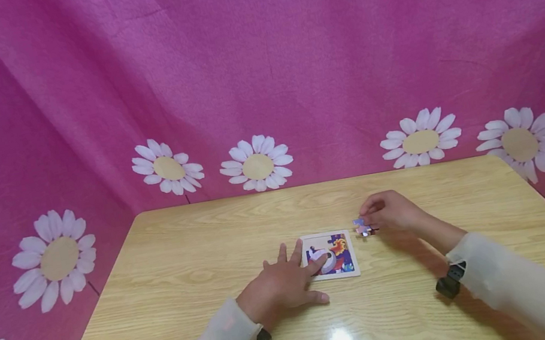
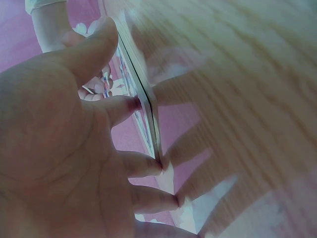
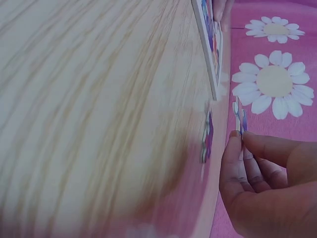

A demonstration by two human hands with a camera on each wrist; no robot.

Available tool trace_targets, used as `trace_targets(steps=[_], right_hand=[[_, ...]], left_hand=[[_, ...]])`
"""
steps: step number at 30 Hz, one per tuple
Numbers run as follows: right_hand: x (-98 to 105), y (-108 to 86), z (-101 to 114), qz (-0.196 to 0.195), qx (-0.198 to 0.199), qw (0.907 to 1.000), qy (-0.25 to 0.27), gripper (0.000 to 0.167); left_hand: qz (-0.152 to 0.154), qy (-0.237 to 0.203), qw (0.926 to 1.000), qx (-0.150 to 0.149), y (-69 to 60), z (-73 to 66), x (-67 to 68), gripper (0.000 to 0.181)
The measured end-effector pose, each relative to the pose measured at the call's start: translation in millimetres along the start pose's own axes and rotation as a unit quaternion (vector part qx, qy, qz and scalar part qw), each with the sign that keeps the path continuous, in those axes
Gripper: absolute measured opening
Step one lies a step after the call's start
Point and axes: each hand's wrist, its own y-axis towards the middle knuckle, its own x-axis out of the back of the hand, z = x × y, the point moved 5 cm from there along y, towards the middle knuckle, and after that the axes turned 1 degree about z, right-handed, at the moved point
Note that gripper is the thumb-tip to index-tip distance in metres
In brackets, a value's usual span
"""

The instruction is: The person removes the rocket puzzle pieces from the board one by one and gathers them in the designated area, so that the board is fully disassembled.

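Note:
A small jigsaw puzzle tray (image 1: 354, 256) with a pale rim lies on the table, partly filled with a colourful picture; its upper left part shows bare backing. My left hand (image 1: 284, 284) is spread over its left side, and the index finger presses on the picture. In the left wrist view, fingertips (image 2: 132, 103) meet the tray's edge. Right of the tray, my right hand (image 1: 391, 211) pinches a jigsaw piece (image 3: 237, 113) between thumb and index finger, above the table. Beneath it another purplish jigsaw piece (image 3: 208, 138) lies on the wood.
The wood-grain table (image 1: 199, 250) reaches back to a pink curtain (image 1: 285, 58) printed with large white daisies. Dark wrist devices (image 1: 451, 282) sit at both sleeve cuffs. A bright reflection shows on the near tabletop.

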Motion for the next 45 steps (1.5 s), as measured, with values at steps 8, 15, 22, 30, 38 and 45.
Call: trace_targets(steps=[8,15,22,30,38,45], right_hand=[[10,-7.2,-10,0.003,-0.002,0.9989,0.046,0.017],[17,-12.9,-16,-0.005,-0.002,0.9995,0.031,0.018],[24,-16.9,-24,-0.016,-0.019,0.9997,0.009,0.017],[30,-19.0,-32,-0.007,-0.017,0.9994,0.028,0.017],[35,-19.9,-39,-0.010,-0.027,0.9991,0.030,0.016],[38,-19.9,-42,-0.023,-0.027,0.9992,0.018,0.014]], left_hand=[[0.003,0.000,1.0000,-0.001,0.9,0.2,-0.6,0.085],[0.002,0.000,1.0000,-0.002,1.4,0.6,-1.4,0.085],[0.002,-0.001,1.0000,0.001,1.0,0.7,-1.8,0.085],[-0.001,-0.005,1.0000,-0.001,-0.9,-0.2,-0.3,0.085],[-0.002,-0.005,1.0000,-0.001,-0.7,-0.5,0.3,0.084],[0.001,0.002,1.0000,0.001,-1.4,-0.9,1.8,0.085]])
